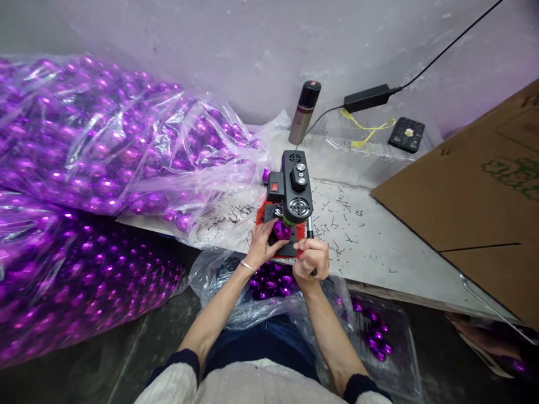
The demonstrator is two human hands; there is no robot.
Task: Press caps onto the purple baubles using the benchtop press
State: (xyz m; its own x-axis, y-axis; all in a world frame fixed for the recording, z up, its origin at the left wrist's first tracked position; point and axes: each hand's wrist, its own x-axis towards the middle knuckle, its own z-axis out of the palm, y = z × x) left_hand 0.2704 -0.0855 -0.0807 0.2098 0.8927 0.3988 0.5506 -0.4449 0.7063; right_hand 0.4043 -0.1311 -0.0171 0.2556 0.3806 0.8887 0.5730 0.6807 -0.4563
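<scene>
My left hand [263, 246] steadies a shiny purple ball [282, 229] between thumb and fingers. The ball sits beneath the head of a small black bench press [297, 185] with a red switch and a red base. My right hand [312, 259] is wrapped round the press's lever handle [310, 229], to the right of the ball. Exactly where the ball meets the press head is partly hidden. Just below both hands, more purple balls [272, 280] lie in a clear plastic bag [219, 280] over the lap.
Large clear bags of purple balls [105, 146] fill the left. Dark clippings litter the white table [370, 247]. Behind the press stand a spray can [304, 112] and a black power adapter [366, 98]. A cardboard box [471, 185] leans at right; a clear tray [404, 342] sits below.
</scene>
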